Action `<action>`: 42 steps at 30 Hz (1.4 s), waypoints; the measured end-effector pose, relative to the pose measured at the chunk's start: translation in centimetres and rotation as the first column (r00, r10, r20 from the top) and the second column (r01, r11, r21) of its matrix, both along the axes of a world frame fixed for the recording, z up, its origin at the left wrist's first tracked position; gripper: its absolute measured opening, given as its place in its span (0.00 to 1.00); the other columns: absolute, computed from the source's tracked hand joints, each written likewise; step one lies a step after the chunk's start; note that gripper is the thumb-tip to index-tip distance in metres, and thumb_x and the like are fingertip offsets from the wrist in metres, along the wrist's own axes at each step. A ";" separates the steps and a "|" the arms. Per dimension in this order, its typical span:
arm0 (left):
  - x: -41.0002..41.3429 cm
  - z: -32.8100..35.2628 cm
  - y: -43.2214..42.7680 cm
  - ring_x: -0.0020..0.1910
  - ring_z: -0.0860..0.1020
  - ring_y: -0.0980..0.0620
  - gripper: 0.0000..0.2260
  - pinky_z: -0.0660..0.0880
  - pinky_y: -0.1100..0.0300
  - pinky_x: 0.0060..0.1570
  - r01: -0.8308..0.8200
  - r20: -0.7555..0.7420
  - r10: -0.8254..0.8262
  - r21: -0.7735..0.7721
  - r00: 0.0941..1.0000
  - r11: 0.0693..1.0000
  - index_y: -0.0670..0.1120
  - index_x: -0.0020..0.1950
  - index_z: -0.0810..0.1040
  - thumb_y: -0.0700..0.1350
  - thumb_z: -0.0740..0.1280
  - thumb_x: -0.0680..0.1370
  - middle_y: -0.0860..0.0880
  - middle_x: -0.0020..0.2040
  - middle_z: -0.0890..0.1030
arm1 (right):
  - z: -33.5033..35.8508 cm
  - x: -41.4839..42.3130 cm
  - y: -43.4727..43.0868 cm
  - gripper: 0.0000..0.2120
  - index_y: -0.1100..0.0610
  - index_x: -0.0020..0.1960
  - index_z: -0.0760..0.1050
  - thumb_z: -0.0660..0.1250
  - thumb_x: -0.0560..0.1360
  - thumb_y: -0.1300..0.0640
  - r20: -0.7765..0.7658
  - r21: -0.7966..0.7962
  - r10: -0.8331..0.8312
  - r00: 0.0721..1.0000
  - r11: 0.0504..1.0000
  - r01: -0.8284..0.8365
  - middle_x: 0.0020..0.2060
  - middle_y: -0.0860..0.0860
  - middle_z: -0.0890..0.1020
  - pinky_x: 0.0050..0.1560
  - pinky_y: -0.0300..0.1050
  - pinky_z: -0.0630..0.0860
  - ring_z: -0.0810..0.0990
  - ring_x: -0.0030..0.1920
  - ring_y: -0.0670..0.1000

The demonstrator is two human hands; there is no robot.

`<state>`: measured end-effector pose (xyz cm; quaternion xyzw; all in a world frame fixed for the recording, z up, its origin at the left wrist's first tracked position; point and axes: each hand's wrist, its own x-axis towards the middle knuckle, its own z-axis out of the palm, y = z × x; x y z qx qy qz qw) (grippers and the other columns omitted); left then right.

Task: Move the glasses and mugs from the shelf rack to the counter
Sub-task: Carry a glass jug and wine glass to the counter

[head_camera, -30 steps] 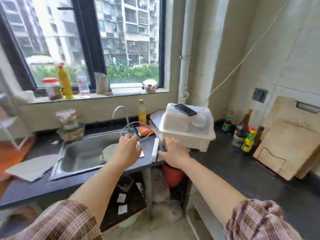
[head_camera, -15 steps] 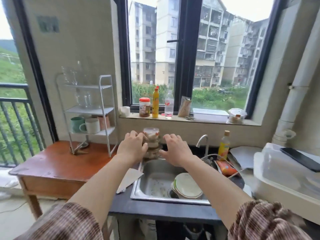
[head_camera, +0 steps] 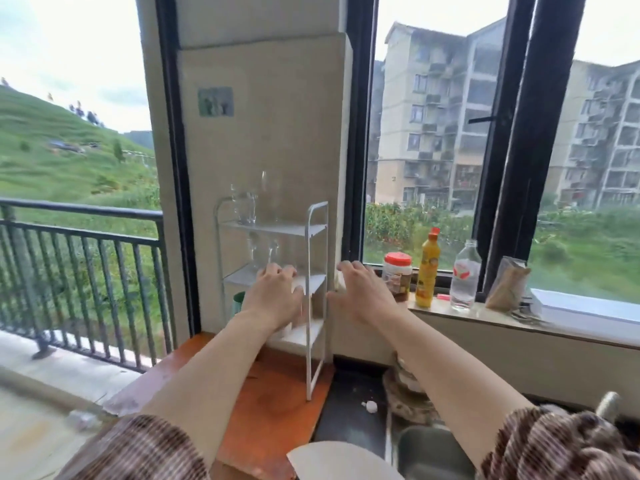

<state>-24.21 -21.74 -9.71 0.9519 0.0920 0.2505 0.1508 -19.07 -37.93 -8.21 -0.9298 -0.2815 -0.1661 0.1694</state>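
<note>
A white three-tier shelf rack [head_camera: 317,237] stands on an orange wooden table [head_camera: 277,403] against the wall. Clear glasses [head_camera: 244,206] stand on its top tier, and more glasses [head_camera: 263,252] sit on the middle tier. A green mug [head_camera: 238,303] peeks out on the bottom tier; the other mugs are hidden behind my left hand [head_camera: 275,296]. That hand is raised in front of the rack, fingers apart, holding nothing. My right hand [head_camera: 360,296] hovers just right of the rack, also empty with fingers spread.
A dark counter [head_camera: 349,410] adjoins the table on the right, with a stack of bowls [head_camera: 408,393] and the sink [head_camera: 429,452]. On the windowsill stand a red-lidded jar [head_camera: 397,277], a yellow bottle [head_camera: 427,268], a water bottle [head_camera: 464,275] and a paper bag [head_camera: 507,287]. A balcony railing [head_camera: 86,258] is at left.
My view has swung left from the sink to the rack, which is now near and central. Both hands have risen up to the rack, still empty.
</note>
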 end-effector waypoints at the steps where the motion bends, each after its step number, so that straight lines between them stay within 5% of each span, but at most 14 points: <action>1: 1.1 0.4 1.5 0.63 0.69 0.45 0.18 0.70 0.51 0.56 -0.005 0.011 0.005 -0.002 1.000 1.000 0.47 0.67 0.70 0.50 0.58 0.78 0.43 0.65 0.70 | 0.5 1.1 1.5 0.25 0.59 0.67 0.66 0.66 0.76 0.48 0.016 0.007 0.011 1.000 1.000 -0.011 0.61 0.57 0.74 0.60 0.56 0.72 0.71 0.62 0.58; 8: 10.3 3.3 12.6 0.62 0.71 0.45 0.17 0.71 0.49 0.56 0.004 0.157 -0.002 -0.012 0.988 1.000 0.46 0.66 0.70 0.49 0.58 0.78 0.43 0.65 0.72 | 3.8 9.7 12.4 0.27 0.60 0.70 0.65 0.66 0.74 0.51 0.103 0.104 0.033 0.994 0.994 -0.044 0.64 0.57 0.73 0.61 0.52 0.70 0.70 0.64 0.57; 17: 21.5 7.2 23.6 0.66 0.66 0.41 0.28 0.67 0.49 0.61 0.096 0.405 0.004 -0.227 0.914 0.969 0.43 0.72 0.60 0.54 0.61 0.77 0.40 0.67 0.68 | 8.2 21.6 23.9 0.27 0.60 0.70 0.65 0.65 0.76 0.50 0.067 0.269 -0.044 0.997 0.963 0.024 0.66 0.56 0.72 0.62 0.50 0.67 0.68 0.67 0.57; 26: 28.0 10.0 28.1 0.73 0.60 0.43 0.45 0.59 0.51 0.69 0.224 0.349 -0.058 -0.455 0.935 0.862 0.42 0.77 0.49 0.61 0.68 0.71 0.40 0.73 0.62 | 11.4 30.2 30.2 0.27 0.60 0.64 0.68 0.69 0.71 0.47 -0.098 0.499 -0.118 0.988 0.853 0.151 0.60 0.58 0.78 0.54 0.48 0.72 0.76 0.60 0.60; 30: 29.8 10.3 29.5 0.68 0.69 0.45 0.47 0.66 0.57 0.62 0.282 0.307 -0.109 -0.602 0.946 0.747 0.43 0.76 0.51 0.57 0.74 0.68 0.44 0.69 0.70 | 11.9 32.6 31.9 0.31 0.61 0.64 0.66 0.72 0.69 0.46 -0.182 0.602 -0.096 0.979 0.776 0.188 0.60 0.57 0.78 0.47 0.44 0.70 0.77 0.58 0.59; 32: 30.2 10.4 30.2 0.57 0.76 0.50 0.42 0.70 0.63 0.50 0.307 0.297 -0.138 -0.661 0.945 0.685 0.44 0.73 0.60 0.56 0.76 0.66 0.49 0.60 0.77 | 11.9 33.6 32.6 0.32 0.62 0.63 0.67 0.74 0.68 0.46 -0.201 0.626 -0.078 0.976 0.757 0.190 0.57 0.56 0.78 0.46 0.43 0.70 0.78 0.57 0.58; 34: 30.5 10.4 30.4 0.44 0.80 0.54 0.25 0.73 0.67 0.39 0.368 0.303 -0.213 -0.691 0.929 0.622 0.48 0.57 0.74 0.54 0.77 0.65 0.55 0.47 0.82 | 11.9 33.9 32.9 0.31 0.62 0.63 0.68 0.75 0.68 0.47 -0.211 0.650 -0.063 0.976 0.736 0.188 0.54 0.54 0.77 0.45 0.42 0.70 0.78 0.56 0.56; 37: 30.9 10.1 30.8 0.34 0.80 0.54 0.08 0.73 0.66 0.36 0.417 0.336 -0.249 -0.685 0.908 0.597 0.54 0.35 0.83 0.54 0.78 0.63 0.57 0.33 0.82 | 11.7 34.0 33.2 0.31 0.61 0.62 0.68 0.76 0.67 0.48 -0.207 0.695 -0.057 0.977 0.694 0.188 0.53 0.54 0.78 0.46 0.42 0.70 0.77 0.51 0.54; 38: 31.0 10.0 30.9 0.35 0.78 0.55 0.11 0.74 0.64 0.39 0.415 0.348 -0.231 -0.691 0.909 0.592 0.53 0.34 0.81 0.56 0.79 0.61 0.57 0.34 0.81 | 11.6 33.8 33.1 0.29 0.59 0.60 0.69 0.77 0.66 0.48 -0.200 0.710 -0.054 0.978 0.680 0.183 0.50 0.51 0.78 0.43 0.40 0.70 0.76 0.47 0.51; 42: 30.6 9.7 30.8 0.50 0.80 0.51 0.36 0.76 0.57 0.51 0.361 0.339 -0.155 -0.714 0.928 0.600 0.47 0.59 0.74 0.60 0.79 0.56 0.51 0.51 0.81 | 11.1 33.0 32.3 0.19 0.54 0.46 0.73 0.79 0.63 0.50 -0.161 0.785 -0.062 0.985 0.597 0.166 0.37 0.45 0.76 0.29 0.29 0.67 0.75 0.36 0.44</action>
